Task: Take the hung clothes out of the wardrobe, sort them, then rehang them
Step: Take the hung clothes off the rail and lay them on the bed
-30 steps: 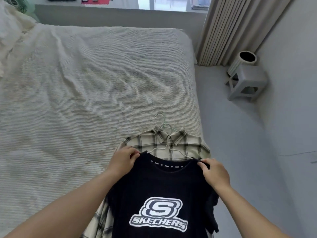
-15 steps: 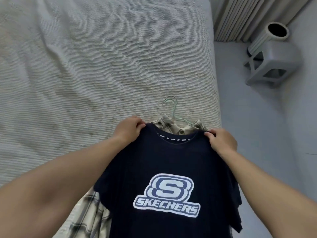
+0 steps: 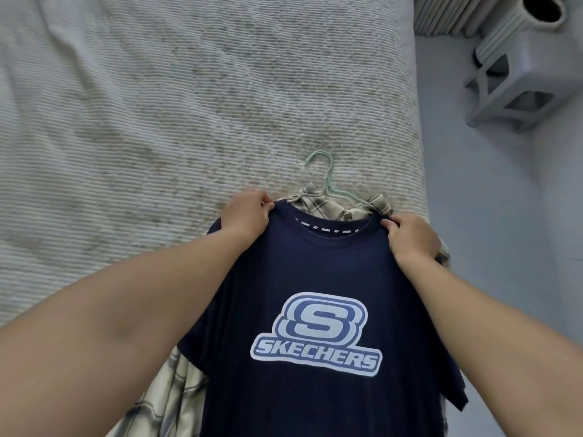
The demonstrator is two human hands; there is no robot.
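A navy T-shirt (image 3: 315, 272) with a white and blue Skechers logo lies front-up over a cream plaid shirt (image 3: 172, 392) at the bed's near right edge. My left hand (image 3: 247, 212) pinches the T-shirt's left shoulder beside the collar. My right hand (image 3: 411, 236) pinches its right shoulder. The plaid shirt's collar (image 3: 377, 205) peeks out above the T-shirt's neckline. A pale green wire hanger (image 3: 328, 181) sticks out there, hook lying on the bed. Whether the T-shirt has its own hanger is hidden.
The bed (image 3: 157, 105) with a ribbed off-white cover fills the left and middle. On the grey floor (image 3: 504, 231) to the right stands a grey plastic stool (image 3: 517, 80), a ribbed vase (image 3: 520, 23) behind it, and curtain folds (image 3: 441, 14) at the top.
The view has tilted down and closer to the clothes. Both hands have carried the T-shirt's shoulders up over the plaid shirt, which now shows only its collar and left side.
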